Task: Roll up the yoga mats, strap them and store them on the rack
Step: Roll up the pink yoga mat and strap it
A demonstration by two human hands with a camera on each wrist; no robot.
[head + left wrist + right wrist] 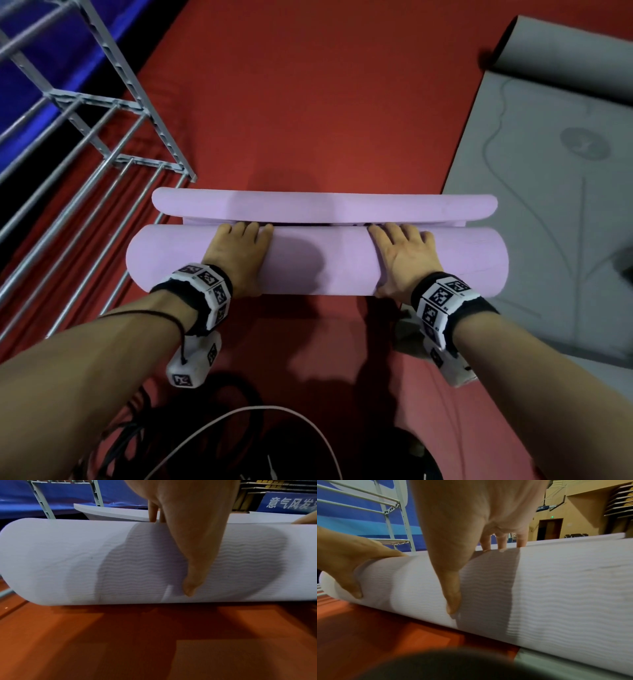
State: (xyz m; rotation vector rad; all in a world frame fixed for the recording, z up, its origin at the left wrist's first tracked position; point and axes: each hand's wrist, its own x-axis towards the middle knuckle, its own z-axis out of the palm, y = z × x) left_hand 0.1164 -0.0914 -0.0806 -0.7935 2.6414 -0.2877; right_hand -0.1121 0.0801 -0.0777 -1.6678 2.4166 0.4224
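Lilac foam, ribbed with fine wavy lines, makes up the mat (pixel 342 260), which lies crosswise on the red floor (pixel 308 102) almost fully rolled. Its last free flap (pixel 325 205) curls up just beyond the roll. The left hand (pixel 236 257) lies palm-down on the roll left of centre, fingers reaching over the top toward the flap and thumb down the near side, so it grasps the roll. The right hand (pixel 404 260) grasps the roll the same way right of centre; in the right wrist view its thumb (pixel 452 595) presses the near face while the fingers (pixel 501 540) hook over the crest. A grey rack (pixel 102 137) stands at the left, just beside the roll's left end. A grey mat (pixel 548 171) lies flat at the right, its far end partly rolled.
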